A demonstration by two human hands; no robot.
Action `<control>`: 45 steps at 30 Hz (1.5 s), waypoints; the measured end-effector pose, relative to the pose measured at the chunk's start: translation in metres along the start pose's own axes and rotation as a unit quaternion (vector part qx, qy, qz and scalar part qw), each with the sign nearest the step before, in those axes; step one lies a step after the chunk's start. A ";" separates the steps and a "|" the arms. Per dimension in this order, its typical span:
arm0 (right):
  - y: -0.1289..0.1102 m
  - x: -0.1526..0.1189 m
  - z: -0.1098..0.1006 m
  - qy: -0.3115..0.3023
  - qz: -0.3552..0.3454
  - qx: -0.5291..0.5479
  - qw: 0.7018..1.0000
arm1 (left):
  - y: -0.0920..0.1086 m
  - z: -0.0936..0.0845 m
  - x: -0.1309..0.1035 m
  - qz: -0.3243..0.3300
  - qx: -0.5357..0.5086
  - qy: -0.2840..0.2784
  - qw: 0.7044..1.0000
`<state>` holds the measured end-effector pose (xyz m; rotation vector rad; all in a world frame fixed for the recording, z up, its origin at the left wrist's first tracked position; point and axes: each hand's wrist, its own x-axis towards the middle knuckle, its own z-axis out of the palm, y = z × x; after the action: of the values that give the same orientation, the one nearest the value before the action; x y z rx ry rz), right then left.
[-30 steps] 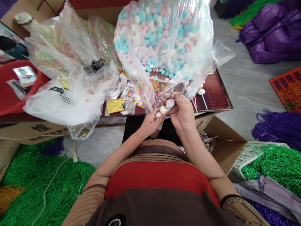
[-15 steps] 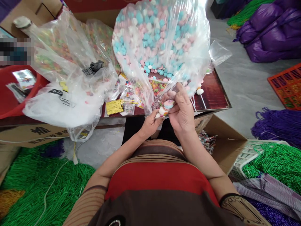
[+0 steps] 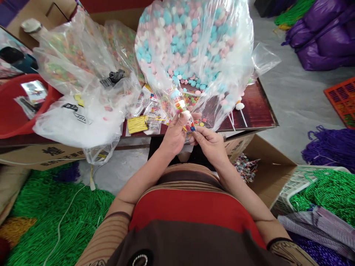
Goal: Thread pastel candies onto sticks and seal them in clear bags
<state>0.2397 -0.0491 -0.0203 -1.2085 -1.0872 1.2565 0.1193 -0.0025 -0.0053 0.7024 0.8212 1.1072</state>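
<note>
Between my hands is a wrapped candy skewer, a stack of blue, white and colourful sweets in a clear printed wrapper. It tilts away from me, its top toward the upper left. My left hand is closed around its lower part. With thumb and fingers together, my right hand pinches the lower end of the wrapper. Just beyond is a big clear bag of pink, blue and white marshmallows. Yellow twist ties and printed clear wrappers lie left of my hands.
White sticks with marshmallows lie at the table's right. Bags of ring-shaped gummies and a red basin stand on the left. Below right, an open cardboard box contains wrapped lollipops. Green cord bundles cover the floor.
The candy skewer has swung so its top points up and away to the left. My right hand has moved down from its upper part to the wrapper's lower end.
</note>
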 end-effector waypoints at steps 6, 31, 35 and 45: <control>0.004 -0.001 -0.002 -0.013 -0.005 0.007 1.000 | -0.002 -0.004 -0.004 0.000 0.011 0.003 1.000; 0.023 -0.001 -0.020 -0.037 -0.084 -0.217 0.972 | 0.015 -0.012 0.013 0.010 -0.053 0.110 0.992; 0.029 0.003 -0.019 0.000 -0.126 -0.236 0.964 | 0.006 -0.009 0.012 0.006 -0.059 0.097 0.994; 0.023 -0.002 -0.010 -0.056 0.020 0.031 0.998 | 0.008 -0.004 0.008 -0.016 -0.021 0.036 0.999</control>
<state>0.2478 -0.0531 -0.0437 -1.1288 -1.1019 1.3936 0.1136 0.0082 -0.0029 0.6147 0.8653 1.1226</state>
